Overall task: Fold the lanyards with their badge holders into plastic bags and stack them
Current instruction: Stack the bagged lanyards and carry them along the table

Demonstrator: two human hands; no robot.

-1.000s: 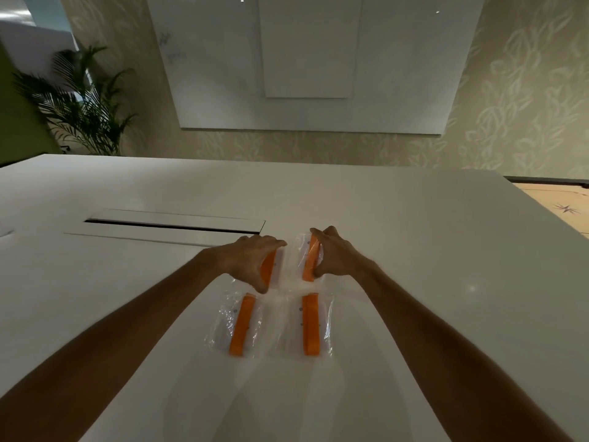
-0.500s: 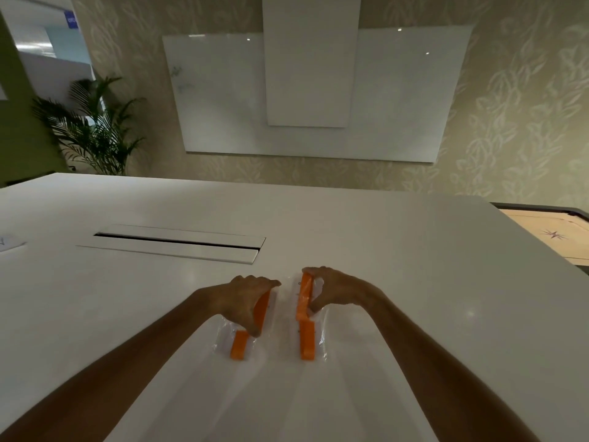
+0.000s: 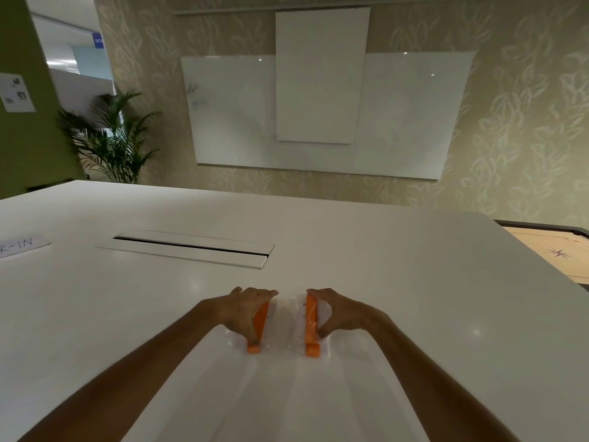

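White table [image 3: 414,282]; hands [image 3: 247,309] [image 3: 342,314] grip bagged lanyards [image 3: 309,327].

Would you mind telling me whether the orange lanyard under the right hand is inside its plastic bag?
Inside: clear plastic bag film surrounds the orange lanyard that the right hand grips.

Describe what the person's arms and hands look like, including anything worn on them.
Both forearms are bare along the whole length in view, with no sleeves showing. The left hand and the right hand are bare as well: no gloves, and no watch, bracelet or ring can be made out at the wrists or on the fingers. No markings can be made out. The upper arms lie outside the picture.
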